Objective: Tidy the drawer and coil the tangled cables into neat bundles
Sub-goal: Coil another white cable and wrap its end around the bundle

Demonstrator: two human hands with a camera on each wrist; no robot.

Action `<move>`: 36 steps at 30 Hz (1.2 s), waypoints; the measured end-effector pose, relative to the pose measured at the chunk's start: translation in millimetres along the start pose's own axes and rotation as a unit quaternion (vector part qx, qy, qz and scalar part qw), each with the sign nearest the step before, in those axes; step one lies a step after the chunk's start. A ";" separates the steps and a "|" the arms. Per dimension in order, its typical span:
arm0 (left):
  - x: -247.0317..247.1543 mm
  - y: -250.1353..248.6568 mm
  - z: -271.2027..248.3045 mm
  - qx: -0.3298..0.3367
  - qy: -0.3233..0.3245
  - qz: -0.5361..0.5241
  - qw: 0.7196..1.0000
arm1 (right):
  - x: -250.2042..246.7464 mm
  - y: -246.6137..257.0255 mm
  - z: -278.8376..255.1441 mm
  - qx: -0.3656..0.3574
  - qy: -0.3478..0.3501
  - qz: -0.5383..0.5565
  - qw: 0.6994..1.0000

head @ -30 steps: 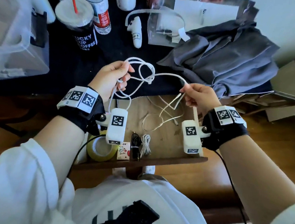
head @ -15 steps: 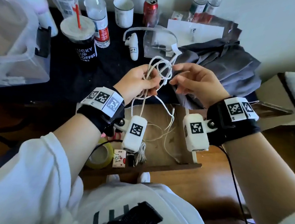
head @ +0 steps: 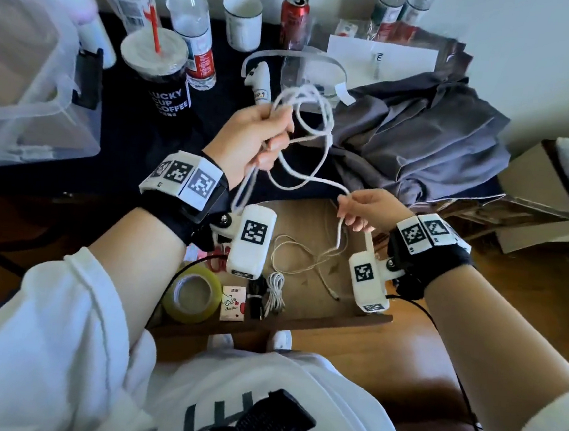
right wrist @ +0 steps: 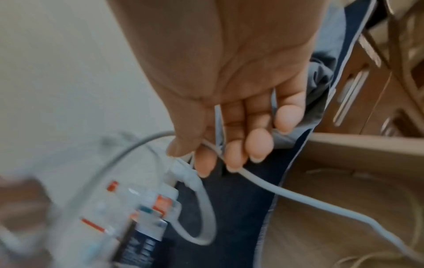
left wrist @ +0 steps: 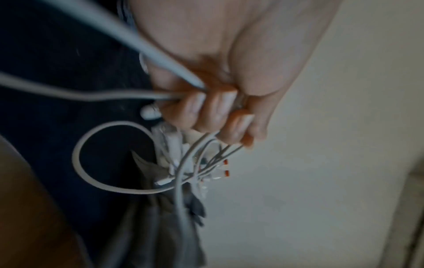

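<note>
A thick white cable (head: 320, 125) hangs in loose loops above the open wooden drawer (head: 313, 224). My left hand (head: 252, 140) is raised over the dark table and grips several loops of it; its curled fingers (left wrist: 206, 108) close on the strands. My right hand (head: 362, 210) is lower, over the drawer's far edge, and pinches the cable's free run (right wrist: 275, 192) between thumb and fingertips (right wrist: 234, 154). The tail drops into the drawer, where a thin tangled cable (head: 307, 258) lies. A small white coiled bundle (head: 274, 292) and a black one (head: 255, 297) sit at the drawer's front.
A tape roll (head: 192, 293) and a small card (head: 233, 303) lie at the drawer's front left. On the dark table stand a coffee cup (head: 158, 73), bottles (head: 192, 32), a mug (head: 241, 20), a can (head: 293, 16), grey clothing (head: 420, 141) and a clear plastic bin (head: 23, 82).
My hands were close together at the loops; now the right hand has dropped down and right along the cable toward the drawer, while the left stays raised with the loops.
</note>
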State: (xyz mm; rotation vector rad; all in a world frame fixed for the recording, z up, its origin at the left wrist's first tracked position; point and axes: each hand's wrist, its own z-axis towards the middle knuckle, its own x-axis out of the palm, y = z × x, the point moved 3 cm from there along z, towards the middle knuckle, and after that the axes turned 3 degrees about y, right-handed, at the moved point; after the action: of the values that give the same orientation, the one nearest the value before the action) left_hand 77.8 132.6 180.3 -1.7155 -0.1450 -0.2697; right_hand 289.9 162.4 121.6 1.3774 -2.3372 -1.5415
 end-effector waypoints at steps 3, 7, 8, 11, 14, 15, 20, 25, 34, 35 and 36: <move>-7.3 25.7 -3.1 -0.078 -0.009 0.140 0.987 | -3.3 21.2 -0.2 -0.080 0.000 0.088 0.993; 15.4 45.8 -7.9 -0.154 0.058 0.129 0.978 | 1.3 63.1 0.5 -0.186 0.034 0.150 0.970; 19.5 45.3 -7.8 -0.153 0.056 0.118 0.980 | 2.1 70.4 -0.1 -0.208 0.045 0.163 0.963; 18.3 36.4 -4.2 -0.111 0.005 0.082 0.990 | -6.3 76.7 0.2 -0.231 0.028 0.221 0.947; 10.4 23.5 -0.8 -0.058 -0.005 0.030 0.998 | -24.5 55.7 5.4 -0.185 -0.040 0.256 0.948; 9.7 19.1 -0.2 -0.046 0.006 0.006 0.999 | -24.9 47.7 5.5 -0.159 -0.041 0.226 0.960; 15.6 12.0 4.3 -0.037 0.074 -0.099 0.992 | 15.5 20.5 10.3 -0.046 0.062 0.064 0.995; 10.5 28.2 3.6 -0.061 0.065 -0.107 0.990 | 25.1 2.7 23.8 -0.024 0.020 0.098 0.995; -23.0 95.8 -12.1 -0.211 -0.045 0.091 0.972 | -18.4 -55.8 23.8 0.080 -0.129 0.321 0.935; -23.0 98.1 -13.4 -0.219 -0.054 0.081 0.971 | -17.0 -59.3 24.1 0.087 -0.130 0.332 0.930; -22.1 99.0 -14.6 -0.223 -0.064 0.065 0.970 | -14.3 -60.8 24.4 0.089 -0.130 0.337 0.928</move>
State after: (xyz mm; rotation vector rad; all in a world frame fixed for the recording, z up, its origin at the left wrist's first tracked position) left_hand 79.7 103.3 82.1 -2.1821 -0.0686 -0.0965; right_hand 327.1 182.4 69.6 0.2893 -2.7250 -1.3656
